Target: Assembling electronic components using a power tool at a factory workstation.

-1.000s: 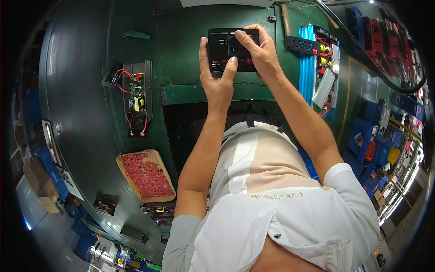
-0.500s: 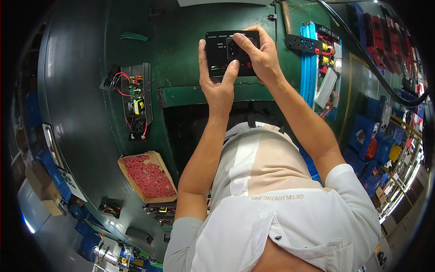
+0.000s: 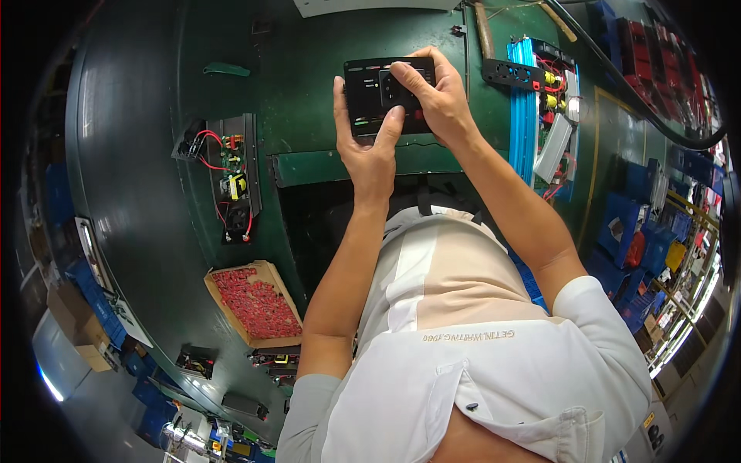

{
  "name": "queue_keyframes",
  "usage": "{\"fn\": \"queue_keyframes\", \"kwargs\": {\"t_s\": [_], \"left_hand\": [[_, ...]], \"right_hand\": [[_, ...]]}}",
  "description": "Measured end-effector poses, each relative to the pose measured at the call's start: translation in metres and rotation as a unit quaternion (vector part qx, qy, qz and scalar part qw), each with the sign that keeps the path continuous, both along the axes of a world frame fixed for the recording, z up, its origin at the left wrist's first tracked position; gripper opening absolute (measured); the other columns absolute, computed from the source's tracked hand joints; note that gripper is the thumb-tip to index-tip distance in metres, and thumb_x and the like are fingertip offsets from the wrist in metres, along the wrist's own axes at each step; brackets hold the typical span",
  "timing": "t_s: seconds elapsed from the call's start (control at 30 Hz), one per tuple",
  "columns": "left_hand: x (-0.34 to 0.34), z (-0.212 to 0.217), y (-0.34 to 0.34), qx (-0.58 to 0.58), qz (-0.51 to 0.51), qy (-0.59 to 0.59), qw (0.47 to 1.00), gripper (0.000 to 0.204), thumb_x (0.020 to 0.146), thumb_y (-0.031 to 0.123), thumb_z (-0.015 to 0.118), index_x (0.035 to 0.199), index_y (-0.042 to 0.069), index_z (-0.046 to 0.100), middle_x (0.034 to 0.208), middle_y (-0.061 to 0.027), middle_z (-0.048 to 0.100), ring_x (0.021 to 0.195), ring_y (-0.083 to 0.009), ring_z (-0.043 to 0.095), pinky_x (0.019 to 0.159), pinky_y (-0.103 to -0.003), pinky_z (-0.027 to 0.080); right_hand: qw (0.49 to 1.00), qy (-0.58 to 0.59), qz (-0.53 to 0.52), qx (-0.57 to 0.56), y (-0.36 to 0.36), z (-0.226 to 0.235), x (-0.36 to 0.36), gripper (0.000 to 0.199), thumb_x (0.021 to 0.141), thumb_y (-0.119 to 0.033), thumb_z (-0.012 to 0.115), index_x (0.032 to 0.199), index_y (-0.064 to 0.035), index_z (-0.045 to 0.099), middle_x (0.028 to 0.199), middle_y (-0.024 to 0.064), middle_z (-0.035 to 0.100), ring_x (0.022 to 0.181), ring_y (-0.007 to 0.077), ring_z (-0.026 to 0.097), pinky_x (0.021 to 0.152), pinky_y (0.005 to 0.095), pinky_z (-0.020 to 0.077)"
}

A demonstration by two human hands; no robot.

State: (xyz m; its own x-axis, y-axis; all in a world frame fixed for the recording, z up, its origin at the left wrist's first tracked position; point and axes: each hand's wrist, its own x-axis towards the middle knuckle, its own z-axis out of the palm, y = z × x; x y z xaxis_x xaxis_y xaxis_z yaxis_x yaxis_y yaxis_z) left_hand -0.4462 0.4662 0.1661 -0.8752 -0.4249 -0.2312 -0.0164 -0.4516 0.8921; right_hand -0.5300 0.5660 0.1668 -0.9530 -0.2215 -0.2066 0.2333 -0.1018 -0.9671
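Between both hands, over the green work table [image 3: 305, 92], is a black rectangular panel [image 3: 361, 96] with a power socket [image 3: 388, 91] set into its face. My left hand [image 3: 369, 158] grips its left side and lower edge, with the thumb against the lower part of the face. From the right, my right hand [image 3: 446, 100] holds the panel, its thumb lying across the face by the socket. The fingers behind the panel are partly hidden.
To the left lie an open circuit assembly [image 3: 235, 166] and a carton of small red parts [image 3: 258, 305]. A blue-finned circuit assembly [image 3: 522, 116] is on the right, with a black fan plate [image 3: 509, 74] at its edge. A green tool handle [image 3: 226, 69] rests at far left.
The panel and both hands have shifted slightly left and toward me. Both hands keep their hold on it, and the thumbs stay on its face.
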Motion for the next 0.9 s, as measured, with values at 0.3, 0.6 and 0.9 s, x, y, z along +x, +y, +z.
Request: {"fn": "queue_keyframes", "kwargs": {"t_s": [0.3, 0.6, 0.9], "left_hand": [[0.0, -0.004, -0.002, 0.039, 0.014, 0.009, 0.999, 0.083, 0.088, 0.002, 0.075, 0.159, 0.009, 0.031, 0.125, -0.0088, 0.06, 0.105, -0.0152, 0.063, 0.091, -0.027, 0.054], [-0.002, 0.001, -0.001, 0.029, 0.005, -0.006, 1.0, 0.083, 0.087, 0.0, 0.076, 0.158, 0.006, 0.032, 0.124, -0.0097, 0.06, 0.108, -0.0157, 0.063, 0.094, -0.028, 0.054], [-0.005, 0.001, 0.001, 0.05, 0.018, -0.001, 0.999, 0.08, 0.087, 0.0, 0.075, 0.156, 0.004, 0.035, 0.127, -0.0102, 0.06, 0.111, -0.0177, 0.062, 0.1, -0.031, 0.051]], "right_hand": [[0.999, -0.011, 0.034, 0.022, 0.003, 0.0, -0.001, 0.026, 0.096, -0.028, 0.074, 0.103, -0.0071, 0.058, 0.084, 0.0002, 0.069, 0.065, 0.0021, 0.059, 0.047, 0.0177, 0.0424], [0.999, -0.006, 0.032, 0.015, 0.002, -0.002, -0.002, 0.027, 0.096, -0.027, 0.074, 0.105, -0.0056, 0.059, 0.085, 0.0009, 0.069, 0.069, 0.0027, 0.06, 0.05, 0.0184, 0.0438], [0.994, 0.0, 0.014, -0.112, 0.009, -0.009, -0.006, 0.028, 0.097, -0.028, 0.072, 0.108, -0.004, 0.063, 0.093, 0.0025, 0.067, 0.083, 0.0064, 0.062, 0.072, 0.0217, 0.0513]]}}
